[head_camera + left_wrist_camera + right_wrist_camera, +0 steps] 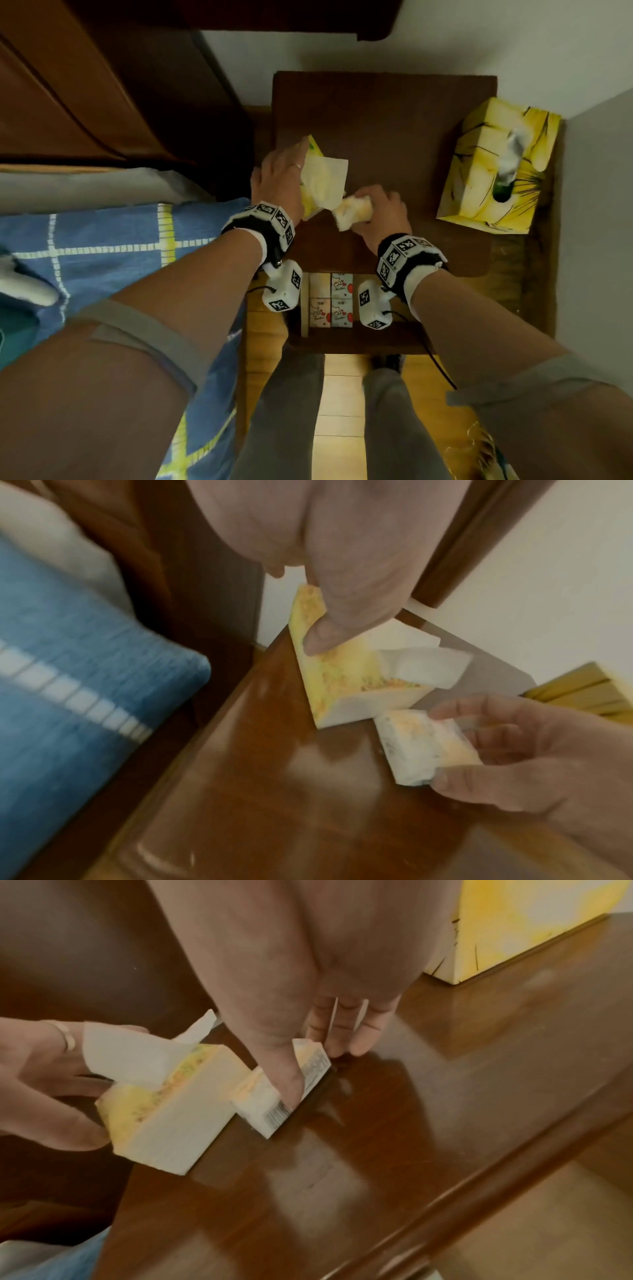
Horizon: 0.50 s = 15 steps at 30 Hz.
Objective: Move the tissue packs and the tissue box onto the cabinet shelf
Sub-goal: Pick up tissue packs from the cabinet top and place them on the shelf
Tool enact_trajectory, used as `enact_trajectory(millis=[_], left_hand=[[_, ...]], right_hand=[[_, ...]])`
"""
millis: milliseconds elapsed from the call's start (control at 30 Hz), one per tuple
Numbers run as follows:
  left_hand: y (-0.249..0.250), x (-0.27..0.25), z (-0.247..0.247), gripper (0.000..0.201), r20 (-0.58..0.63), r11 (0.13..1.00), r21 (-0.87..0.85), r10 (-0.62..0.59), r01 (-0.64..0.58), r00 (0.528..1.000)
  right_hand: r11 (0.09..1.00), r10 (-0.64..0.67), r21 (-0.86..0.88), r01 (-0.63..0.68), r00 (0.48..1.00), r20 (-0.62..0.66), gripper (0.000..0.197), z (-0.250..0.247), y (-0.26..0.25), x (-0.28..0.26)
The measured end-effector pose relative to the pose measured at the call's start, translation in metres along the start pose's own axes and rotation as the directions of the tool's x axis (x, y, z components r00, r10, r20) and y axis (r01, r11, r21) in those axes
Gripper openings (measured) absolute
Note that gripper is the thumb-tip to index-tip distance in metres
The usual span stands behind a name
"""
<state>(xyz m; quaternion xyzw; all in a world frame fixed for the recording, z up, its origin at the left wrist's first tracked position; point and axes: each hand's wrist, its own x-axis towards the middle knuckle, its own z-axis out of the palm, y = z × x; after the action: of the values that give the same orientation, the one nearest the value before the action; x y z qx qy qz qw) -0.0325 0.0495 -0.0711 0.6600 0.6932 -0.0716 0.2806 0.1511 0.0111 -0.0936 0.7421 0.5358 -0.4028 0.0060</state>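
From the head cam I had both hands over the brown cabinet top [383, 113]. My left hand [277, 178] was wrapped round the bigger yellow tissue pack [322, 181], with a loose white tissue poking out the top of it. My right hand [380, 212] had the small tissue pack [352, 210] pinched, the two packs nearly touching. The yellow tissue box [496, 168] sat off to the right on the cabinet, well apart from both hands. Down on the open shelf [342, 339] I could see a few little packs [331, 299] standing side by side.

Left wrist cam was blurry, but the thumb [322, 637] was clearly pressed on the big pack's printed face, one corner down on the wood. Blue bedding [68, 683] off to the left.

Right wrist cam: thumb [287, 1080] on top of the small pack, fingers [363, 1039] curled behind it, its lower edge touching the cabinet top.
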Motion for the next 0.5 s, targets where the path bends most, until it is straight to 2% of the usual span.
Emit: enact_trajectory(millis=[133, 267, 367, 433, 500], left_hand=[[-0.012, 0.024, -0.012, 0.107, 0.068, 0.973, 0.226, 0.025, -0.04, 0.997], [-0.023, 0.027, -0.016, 0.114, 0.149, 0.937, 0.342, 0.02, -0.07, 0.989], [-0.019, 0.011, -0.001, 0.117, 0.203, 0.955, 0.293, -0.024, -0.038, 0.979], [-0.02, -0.004, 0.013, 0.114, 0.218, 0.979, 0.204, -0.067, 0.021, 0.974], [-0.022, -0.021, 0.027, 0.116, 0.254, 0.987, 0.134, -0.118, 0.086, 0.96]], right_hand=[[0.999, 0.043, 0.0, -0.043, 0.998, -0.043, 0.05, -0.001, -0.005, 0.008], [0.993, 0.094, 0.07, -0.092, 0.995, -0.034, 0.054, 0.001, -0.005, 0.01], [0.997, 0.072, 0.004, -0.072, 0.993, -0.092, 0.053, 0.002, -0.004, 0.009], [0.994, -0.017, -0.112, 0.002, 0.992, -0.125, 0.045, 0.003, -0.004, 0.009], [0.978, -0.101, -0.191, 0.086, 0.992, -0.072, 0.04, 0.004, -0.004, 0.008]])
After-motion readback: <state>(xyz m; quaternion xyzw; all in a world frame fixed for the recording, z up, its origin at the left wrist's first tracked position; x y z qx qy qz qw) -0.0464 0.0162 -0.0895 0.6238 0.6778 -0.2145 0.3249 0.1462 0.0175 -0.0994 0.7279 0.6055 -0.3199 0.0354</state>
